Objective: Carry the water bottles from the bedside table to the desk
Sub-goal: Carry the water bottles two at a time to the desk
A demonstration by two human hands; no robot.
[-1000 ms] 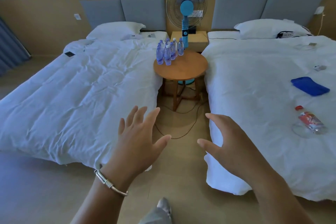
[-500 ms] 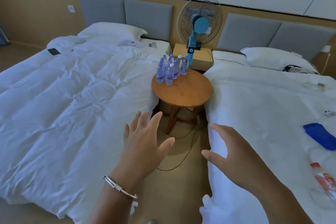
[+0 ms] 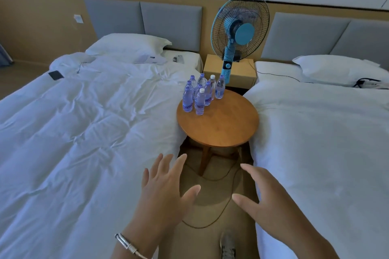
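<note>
Overhead, head view: a cluster of clear plastic water bottles (image 3: 201, 93) with pale caps stands upright, packed close together, on the far left part of a round wooden bedside table (image 3: 223, 124) set between two white-sheeted beds (image 3: 88, 124). The left hand (image 3: 163, 193), bearing a silver bangle (image 3: 127, 245), and the right hand (image 3: 266, 202) are raised with fingers spread, holding nothing, well short of the table. A blue pedestal fan (image 3: 240, 31) stands behind the table; a dark cable (image 3: 219, 210) loops across the floor between hands and table. No desk is visible.

Risk, as a judgement: the tight grouping means reaching for one bottle could topple its neighbours, and the floor cable could catch a foot on approach.
</note>
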